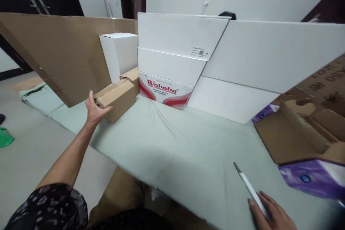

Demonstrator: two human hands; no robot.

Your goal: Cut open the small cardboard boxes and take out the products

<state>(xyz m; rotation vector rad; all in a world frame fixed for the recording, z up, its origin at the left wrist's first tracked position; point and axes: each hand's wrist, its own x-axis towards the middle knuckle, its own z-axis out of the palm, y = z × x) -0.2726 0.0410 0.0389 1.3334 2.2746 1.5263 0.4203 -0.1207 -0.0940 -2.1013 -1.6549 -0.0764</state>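
From my remote seat I see the left hand [95, 110] spread wide at the near end of a brown carton [121, 102] on the cloth-covered worktop [188, 147], left of the Wahaha box [168, 91]; I can't tell whether it grips. My right hand [272, 212] is curled around a slim white-handled tool [251, 188].

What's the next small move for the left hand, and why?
Probably slide the nearer small brown box along the pale green cloth toward the right hand: the left hand spans its near end with thumb and spread fingers, while the right holds a slim white tool well away from it.
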